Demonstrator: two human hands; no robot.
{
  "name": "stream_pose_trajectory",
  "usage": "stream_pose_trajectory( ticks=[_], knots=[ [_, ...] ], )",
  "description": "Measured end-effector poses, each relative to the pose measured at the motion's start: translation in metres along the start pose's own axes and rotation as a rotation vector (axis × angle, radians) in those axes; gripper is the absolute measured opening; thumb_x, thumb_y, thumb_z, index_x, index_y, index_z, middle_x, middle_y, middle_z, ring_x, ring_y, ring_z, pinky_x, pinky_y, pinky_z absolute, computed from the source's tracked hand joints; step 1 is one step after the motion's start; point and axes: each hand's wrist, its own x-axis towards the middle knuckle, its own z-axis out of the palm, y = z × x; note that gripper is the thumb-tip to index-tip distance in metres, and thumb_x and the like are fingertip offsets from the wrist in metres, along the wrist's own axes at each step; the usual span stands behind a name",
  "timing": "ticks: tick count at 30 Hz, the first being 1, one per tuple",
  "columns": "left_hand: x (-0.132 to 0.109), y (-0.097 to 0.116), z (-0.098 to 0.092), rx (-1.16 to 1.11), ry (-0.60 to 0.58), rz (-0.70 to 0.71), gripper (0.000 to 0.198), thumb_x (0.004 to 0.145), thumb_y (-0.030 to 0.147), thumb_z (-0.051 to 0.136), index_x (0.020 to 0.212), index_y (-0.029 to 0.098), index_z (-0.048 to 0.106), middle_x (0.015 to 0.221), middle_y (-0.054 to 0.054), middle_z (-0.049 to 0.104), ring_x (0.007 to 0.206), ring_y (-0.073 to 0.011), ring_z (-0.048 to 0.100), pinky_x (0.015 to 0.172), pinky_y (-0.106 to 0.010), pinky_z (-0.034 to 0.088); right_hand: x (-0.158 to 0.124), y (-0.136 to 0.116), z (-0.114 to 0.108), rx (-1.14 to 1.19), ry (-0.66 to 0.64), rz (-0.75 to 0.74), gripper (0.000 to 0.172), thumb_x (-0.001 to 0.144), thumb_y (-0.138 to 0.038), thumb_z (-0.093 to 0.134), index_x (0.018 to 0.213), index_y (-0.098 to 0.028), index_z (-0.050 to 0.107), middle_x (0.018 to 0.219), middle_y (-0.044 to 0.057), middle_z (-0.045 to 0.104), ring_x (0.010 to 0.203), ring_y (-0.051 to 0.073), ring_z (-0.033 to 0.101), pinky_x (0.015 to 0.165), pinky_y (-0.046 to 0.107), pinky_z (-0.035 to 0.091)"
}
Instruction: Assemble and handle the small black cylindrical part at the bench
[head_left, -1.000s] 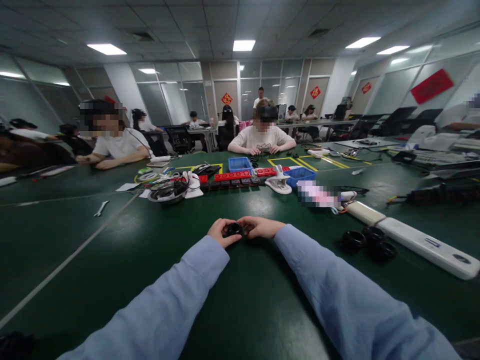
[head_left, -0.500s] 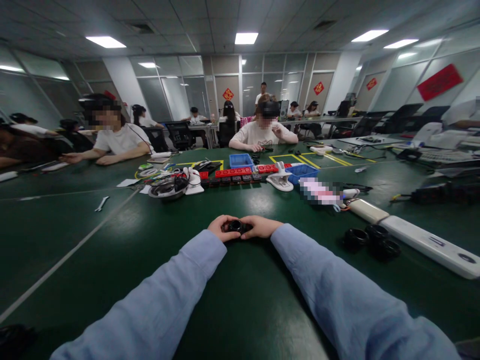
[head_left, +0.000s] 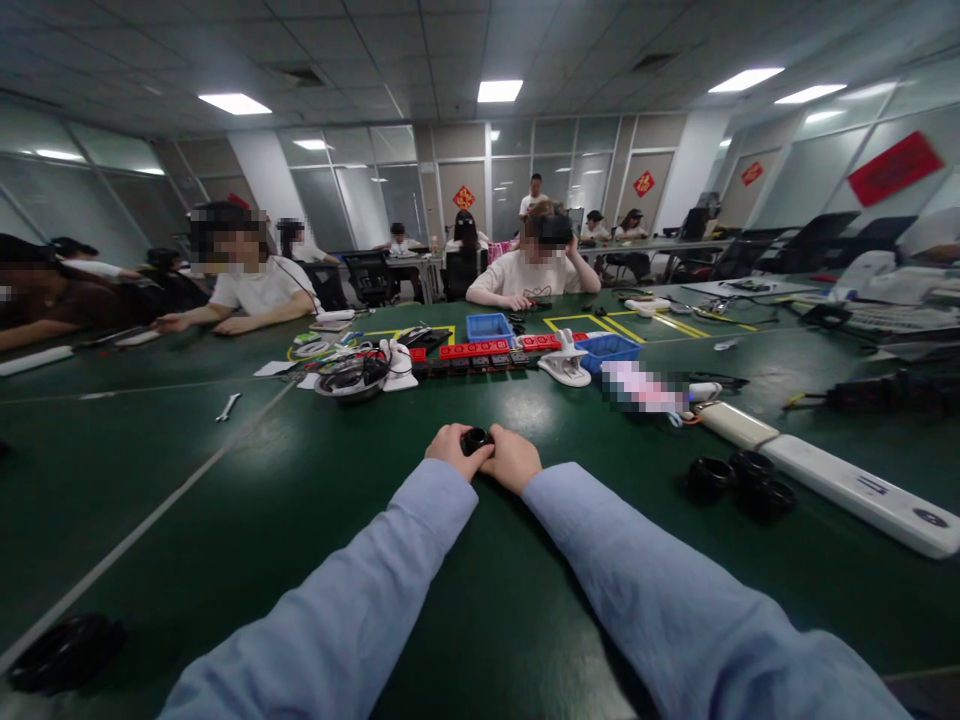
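Observation:
A small black ring-shaped part with a hollow middle is held between my two hands, over the green table. My left hand is closed around its left side, thumb across the near side. My right hand is closed against its right side, with most of its fingertips hidden behind the part and the thumbs. To the right, several similar black rings sit in a cluster, and more black pieces lie at the lower left, too dark to make out fully.
Ahead lie red-and-black power strips, blue bins, a white clamp and a dish of cables. A wrench is on the left, a long white device on the right. Other people sit across the table.
My right hand has turned and come in closer around the black ring, its wrist now lower. The camera view has shifted slightly, bringing the black pieces at lower left further into sight.

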Motion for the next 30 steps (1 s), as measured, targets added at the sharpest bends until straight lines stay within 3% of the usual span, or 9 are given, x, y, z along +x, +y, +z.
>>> stream_pose_trajectory(
  ticks=[3, 6, 9, 14, 30],
  knots=[
    [0.002, -0.004, 0.0, -0.029, -0.002, 0.025, 0.04, 0.056, 0.042, 0.061, 0.084, 0.014, 0.054, 0.081, -0.006, 0.052, 0.079, -0.0183, 0.051, 0.071, -0.03, 0.041, -0.003, 0.0, -0.001, 0.061, 0.012, -0.063, 0.041, 0.064, -0.042, 0.053, 0.094, -0.015, 0.046, 0.087, 0.009, 0.054, 0.077, 0.018, 0.051, 0.062, 0.028, 0.037],
    [0.003, -0.013, -0.001, -0.089, -0.057, 0.09, 0.039, 0.055, 0.04, 0.061, 0.085, 0.015, 0.055, 0.077, -0.004, 0.052, 0.071, -0.0152, 0.049, 0.063, -0.027, 0.041, -0.001, 0.01, -0.005, 0.217, -0.063, -0.246, 0.058, 0.057, -0.043, 0.061, 0.106, -0.016, 0.043, 0.097, 0.008, 0.052, 0.086, 0.018, 0.049, 0.071, 0.029, 0.037],
    [0.003, -0.022, -0.004, -0.185, -0.184, 0.13, 0.042, 0.054, 0.039, 0.063, 0.088, 0.015, 0.056, 0.07, -0.001, 0.05, 0.057, -0.0104, 0.045, 0.052, -0.022, 0.037, 0.004, 0.021, -0.01, 0.34, -0.235, -0.367, 0.049, 0.056, -0.036, 0.063, 0.098, -0.015, 0.051, 0.088, 0.004, 0.055, 0.08, 0.016, 0.05, 0.07, 0.028, 0.038],
    [0.005, -0.026, -0.006, -0.339, -0.301, 0.111, 0.043, 0.052, 0.035, 0.065, 0.088, 0.015, 0.057, 0.068, 0.0, 0.051, 0.052, -0.0068, 0.041, 0.048, -0.02, 0.035, 0.008, 0.027, -0.013, 0.455, -0.366, -0.334, 0.039, 0.058, -0.027, 0.063, 0.093, -0.013, 0.054, 0.078, 0.001, 0.056, 0.07, 0.012, 0.05, 0.064, 0.024, 0.039],
    [0.004, -0.023, -0.002, -0.528, -0.334, 0.037, 0.044, 0.049, 0.03, 0.067, 0.086, 0.011, 0.054, 0.076, -0.003, 0.054, 0.061, -0.0098, 0.049, 0.057, -0.023, 0.04, 0.011, 0.028, -0.012, 0.541, -0.422, -0.379, 0.041, 0.06, -0.025, 0.061, 0.098, -0.012, 0.052, 0.086, 0.003, 0.057, 0.077, 0.014, 0.051, 0.07, 0.026, 0.039]
  ],
)
